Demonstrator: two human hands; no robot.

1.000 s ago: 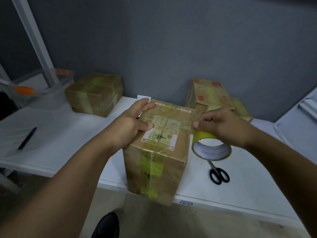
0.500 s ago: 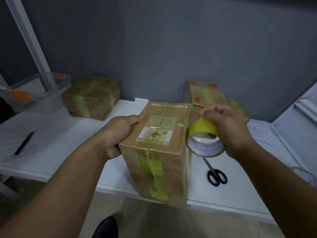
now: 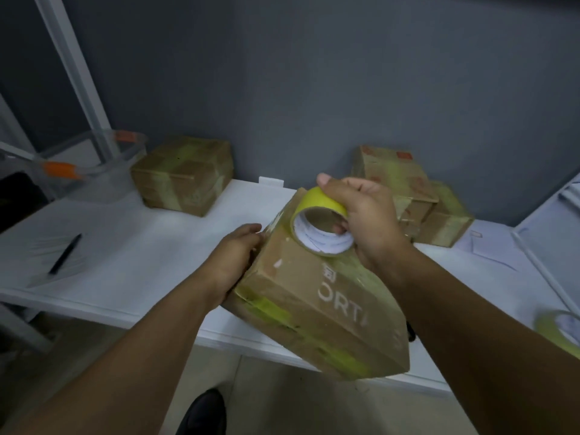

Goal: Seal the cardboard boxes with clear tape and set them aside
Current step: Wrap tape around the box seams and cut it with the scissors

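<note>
A cardboard box with yellowish tape bands lies tilted over the white table's front edge, its printed side facing up. My left hand grips the box's left end. My right hand holds a roll of tape against the box's upper face, fingers through the core. A strip of tape runs from the roll down across the box under my right wrist.
A taped box sits at the back left, and a stack of taped boxes at the back right. A pen lies on the white table. A clear bin stands far left. Another tape roll shows at the right edge.
The box has been tipped over from upright so a different side faces up. My right hand carried the tape roll up and over onto that face. The scissors are now hidden behind the box.
</note>
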